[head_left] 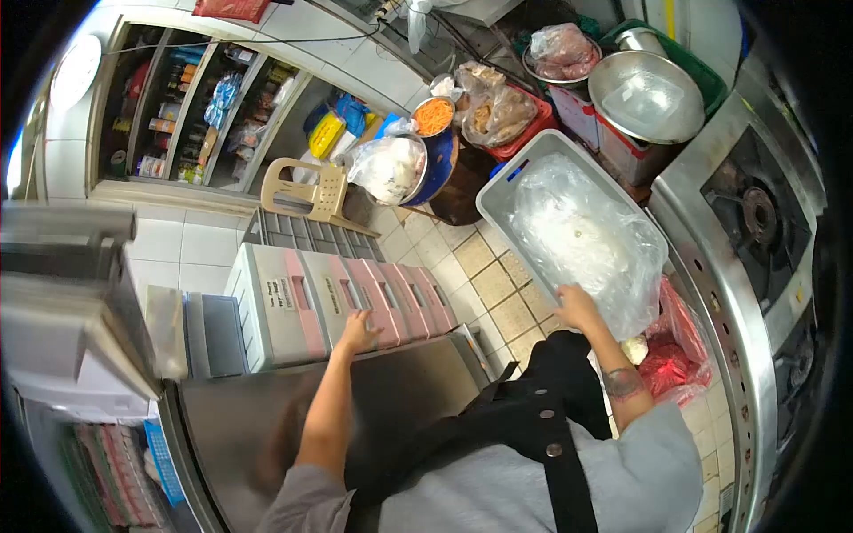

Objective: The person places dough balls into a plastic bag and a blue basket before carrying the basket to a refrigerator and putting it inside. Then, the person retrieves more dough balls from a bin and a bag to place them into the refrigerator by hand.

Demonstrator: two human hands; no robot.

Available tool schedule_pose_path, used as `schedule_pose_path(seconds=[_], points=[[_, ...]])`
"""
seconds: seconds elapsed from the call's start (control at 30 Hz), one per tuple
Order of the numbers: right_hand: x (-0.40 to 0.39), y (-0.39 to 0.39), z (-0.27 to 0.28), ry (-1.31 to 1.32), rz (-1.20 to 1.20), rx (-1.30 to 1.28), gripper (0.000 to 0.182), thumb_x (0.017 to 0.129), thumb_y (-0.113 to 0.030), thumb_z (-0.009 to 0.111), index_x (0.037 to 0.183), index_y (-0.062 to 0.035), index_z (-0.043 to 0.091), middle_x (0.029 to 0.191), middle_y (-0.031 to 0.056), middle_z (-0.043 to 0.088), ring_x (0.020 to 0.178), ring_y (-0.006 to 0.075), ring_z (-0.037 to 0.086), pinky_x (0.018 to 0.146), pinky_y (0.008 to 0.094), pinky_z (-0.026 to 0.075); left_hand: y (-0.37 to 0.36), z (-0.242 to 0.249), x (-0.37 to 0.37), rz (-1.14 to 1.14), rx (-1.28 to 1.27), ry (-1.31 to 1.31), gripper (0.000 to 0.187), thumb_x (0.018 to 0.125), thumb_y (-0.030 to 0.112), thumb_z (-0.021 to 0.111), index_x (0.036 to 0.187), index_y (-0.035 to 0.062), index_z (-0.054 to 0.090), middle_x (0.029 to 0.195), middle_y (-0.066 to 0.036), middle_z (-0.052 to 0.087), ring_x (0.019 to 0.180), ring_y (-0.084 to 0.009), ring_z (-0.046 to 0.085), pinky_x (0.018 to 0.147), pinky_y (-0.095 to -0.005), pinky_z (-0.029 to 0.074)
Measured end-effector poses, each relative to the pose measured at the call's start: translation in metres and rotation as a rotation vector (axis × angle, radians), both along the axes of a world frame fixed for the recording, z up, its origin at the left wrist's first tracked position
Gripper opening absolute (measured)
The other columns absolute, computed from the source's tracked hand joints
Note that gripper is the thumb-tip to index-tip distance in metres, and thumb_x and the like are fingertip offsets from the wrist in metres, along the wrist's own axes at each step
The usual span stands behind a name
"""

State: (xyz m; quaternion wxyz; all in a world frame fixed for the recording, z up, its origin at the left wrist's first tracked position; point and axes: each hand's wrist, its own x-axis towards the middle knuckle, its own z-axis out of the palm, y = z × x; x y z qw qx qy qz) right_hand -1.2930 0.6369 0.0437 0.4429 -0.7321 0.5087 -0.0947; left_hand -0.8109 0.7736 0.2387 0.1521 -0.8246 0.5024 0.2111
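My left hand (359, 332) is raised over the edge of the steel counter (418, 373), beside the pink and grey drawer unit (333, 298). Its fingers are spread and nothing is in them. At the near edge of a large grey tub (498, 218), my right hand (577, 308) has its fingers partly stretched out; whether they touch the rim or the plastic cannot be made out. Inside the tub lies a clear plastic bag (582, 231) with whitish contents. A red plastic bag (668, 360) sits on the floor below my right forearm.
A steel stove (755, 213) runs along the right side. Behind the tub stand a metal bowl (644, 98), a bowl of bagged meat (562, 53) and shredded carrot (434, 116). A beige plastic chair (306, 191) is near the shelves (195, 107). Tiled floor (493, 280) shows between drawers and tub.
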Motion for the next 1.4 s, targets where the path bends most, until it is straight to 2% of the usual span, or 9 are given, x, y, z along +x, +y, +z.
schedule_pose_path(seconds=[0.23,0.4,0.77,0.97,1.1,1.2,1.3,1.33,1.4], points=[[-0.062,0.026,-0.088,0.07,-0.19,0.073,0.042,0.067,-0.015,0.074,0.103,-0.0004,0.059,0.105,0.0229,0.057,0.099,0.0403,0.053,0.086,0.0456,0.045,-0.099,-0.057,0.139,-0.076,-0.023,-0.209,0.083,0.068,0.036,0.078,0.135,0.0057,0.04,0.136,-0.02,0.043,0.129,-0.0389,0.036,0.105,-0.0502,0.033],[-0.037,0.034,-0.08,0.219,-0.433,-0.105,0.043,0.065,-0.015,0.077,0.102,-0.0026,0.059,0.107,0.0169,0.054,0.094,0.0386,0.053,0.084,0.0457,0.043,-0.212,-0.059,0.144,-0.012,-0.086,-0.508,0.083,0.068,0.025,0.076,0.138,0.0069,0.034,0.135,-0.012,0.042,0.132,-0.0334,0.034,0.096,-0.0595,0.038],[0.043,0.017,-0.141,0.828,-0.997,-0.444,0.015,0.078,-0.025,0.069,0.078,-0.0117,0.061,0.082,0.0025,0.061,0.075,0.0258,0.057,0.075,0.0395,0.041,-0.429,-0.136,0.293,-0.195,-0.224,-0.756,0.07,0.069,0.016,0.072,0.131,0.0099,0.04,0.134,-0.011,0.04,0.131,-0.0302,0.033,0.094,-0.0561,0.039],[0.035,0.026,-0.156,0.872,-0.913,-0.455,0.02,0.081,-0.031,0.066,0.077,-0.012,0.061,0.083,0.0026,0.061,0.075,0.0244,0.057,0.068,0.0377,0.041,-0.484,-0.164,0.319,-0.226,-0.113,-0.736,0.059,0.076,0.01,0.064,0.13,0.0167,0.043,0.139,-0.009,0.034,0.134,-0.0297,0.026,0.094,-0.0549,0.038],[0.045,0.02,-0.148,1.006,-0.918,-0.38,0.02,0.081,-0.032,0.065,0.076,-0.0128,0.061,0.084,0.0021,0.061,0.075,0.0238,0.057,0.069,0.0373,0.04,-0.504,-0.164,0.343,-0.245,-0.16,-0.628,0.03,0.079,0.012,0.061,0.109,0.0113,0.061,0.113,-0.011,0.059,0.113,-0.0292,0.053,0.087,-0.0513,0.044],[0.041,0.021,-0.152,0.984,-0.899,-0.398,0.02,0.081,-0.032,0.065,0.076,-0.013,0.061,0.085,0.0021,0.061,0.074,0.0248,0.056,0.069,0.0375,0.041,-0.516,-0.139,0.352,-0.375,-0.515,-0.483,0.017,0.081,0.014,0.059,0.095,0.0082,0.066,0.082,-0.01,0.065,0.079,-0.024,0.064,0.076,-0.0372,0.048],[0.045,0.016,-0.146,0.941,-0.934,-0.396,0.019,0.081,-0.031,0.065,0.076,-0.0128,0.061,0.085,0.0022,0.061,0.074,0.0253,0.056,0.069,0.0378,0.041,-0.525,-0.079,0.316,-0.191,-0.742,0.081,0.016,0.081,0.016,0.057,0.086,0.0035,0.065,0.066,-0.005,0.062,0.062,-0.0152,0.058,0.065,-0.0265,0.045],[0.047,0.014,-0.143,0.968,-0.932,-0.374,0.019,0.08,-0.031,0.065,0.076,-0.0128,0.061,0.086,0.0023,0.061,0.074,0.0257,0.056,0.069,0.038,0.042,-0.527,-0.068,0.307,-0.106,-0.854,0.477,0.016,0.081,0.015,0.057,0.076,0.0011,0.064,0.064,0.0,0.058,0.062,-0.0067,0.051,0.062,-0.0233,0.04],[0.049,0.013,-0.138,1.022,-0.927,-0.324,0.018,0.08,-0.03,0.066,0.076,-0.0129,0.061,0.086,0.0025,0.062,0.073,0.0265,0.056,0.07,0.0383,0.042,-0.523,-0.048,0.313,-0.081,-0.714,0.549,0.014,0.081,0.011,0.056,0.074,0.0007,0.063,0.064,0.002,0.058,0.062,-0.0059,0.051,0.061,-0.023,0.04]])
